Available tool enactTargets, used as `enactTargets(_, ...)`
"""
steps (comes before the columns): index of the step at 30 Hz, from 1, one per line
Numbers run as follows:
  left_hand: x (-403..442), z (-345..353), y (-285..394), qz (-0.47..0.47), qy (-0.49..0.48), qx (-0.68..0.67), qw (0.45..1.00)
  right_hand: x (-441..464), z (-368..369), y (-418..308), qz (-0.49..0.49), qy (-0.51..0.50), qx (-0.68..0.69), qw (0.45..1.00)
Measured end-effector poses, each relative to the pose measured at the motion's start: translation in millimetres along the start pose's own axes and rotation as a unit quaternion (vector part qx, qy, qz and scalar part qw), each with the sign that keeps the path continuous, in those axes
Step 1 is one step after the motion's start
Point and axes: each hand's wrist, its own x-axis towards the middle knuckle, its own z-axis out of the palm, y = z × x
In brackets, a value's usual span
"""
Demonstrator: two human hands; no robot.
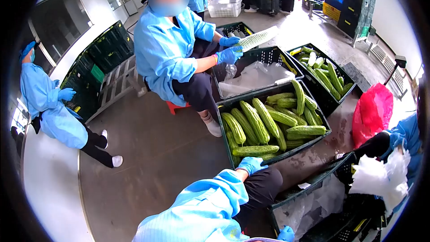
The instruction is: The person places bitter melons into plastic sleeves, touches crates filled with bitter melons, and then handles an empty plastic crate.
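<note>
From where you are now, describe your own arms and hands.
The left sleeve is light blue, loose and wrinkled, with faint thin lines. The left hand and right hand are both gloved in brighter blue. Too little of the right sleeve shows to describe.

Gourds: long, green, ridged gourds (253, 121), whole, heaped; several slant side by side toward the left edge, one lies crosswise by the near left corner, one leans at the far right corner.
Carrier: dark green, rectangular plastic crate (291, 147), open-topped.
Liner: crumpled, translucent sheeting (313, 201) inside another dark crate (322, 178).
</note>
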Motion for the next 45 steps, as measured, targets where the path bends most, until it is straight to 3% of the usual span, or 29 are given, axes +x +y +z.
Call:
enactTargets(2,-5.4,-2.5,4.9,-0.010,0.005,-0.006,1.000,-4.4,-4.4,-4.4,0.008,0.047,0.055,0.997)
enactTargets(5,-12.6,-11.8,11.6,-0.015,0.004,-0.009,1.000,-12.3,-48.4,-36.8,0.138,0.041,0.161,0.976)
enactTargets(6,-10.7,-9.4,10.6,-0.024,0.002,-0.012,1.000,-13.5,-46.0,-35.2,0.123,0.069,0.210,0.968)
enactTargets(9,-13.0,-16.2,15.6,-0.037,-0.009,-0.020,0.999,8.5,32.6,19.9,0.110,0.078,0.087,0.987)
enactTargets(12,-12.9,-15.5,14.9,-0.038,-0.012,-0.014,0.999,10.7,31.0,18.3,0.127,0.037,0.118,0.984)
enactTargets(15,-14.6,-17.7,17.7,-0.044,-0.020,-0.015,0.999,5.5,36.5,15.9,0.121,0.114,0.146,0.975)
enactTargets(18,-17.1,-14.7,15.9,-0.036,-0.002,-0.009,0.999,5.7,35.7,16.6,0.111,0.093,0.206,0.968)
enactTargets(24,-18.9,-17.7,19.7,-0.041,-0.025,-0.008,0.999,20.1,64.4,34.7,0.081,0.084,0.099,0.988)
enactTargets(28,-19.3,-10.1,14.6,-0.018,0.014,-0.005,1.000,21.3,70.5,33.7,0.085,0.104,0.084,0.987)
enactTargets(32,-26.7,-8.0,12.4,0.007,0.061,-0.030,0.998,-2.6,4.3,-9.4,0.090,0.149,0.116,0.978)
enactTargets(35,-31.4,-7.9,9.2,0.000,0.109,-0.089,0.990,1.1,2.0,-12.0,0.151,0.099,0.202,0.963)
enactTargets(38,-19.2,0.1,1.6,-0.046,0.162,-0.156,0.973,34.0,100.2,56.3,0.013,0.113,0.010,0.993)
enactTargets(42,-12.0,2.0,0.7,-0.069,0.167,-0.103,0.978,38.1,116.0,74.8,-0.167,0.159,-0.175,0.957)
enactTargets(45,-7.7,0.9,0.3,-0.075,0.141,-0.105,0.982,35.2,115.4,74.9,-0.149,0.144,-0.193,0.959)
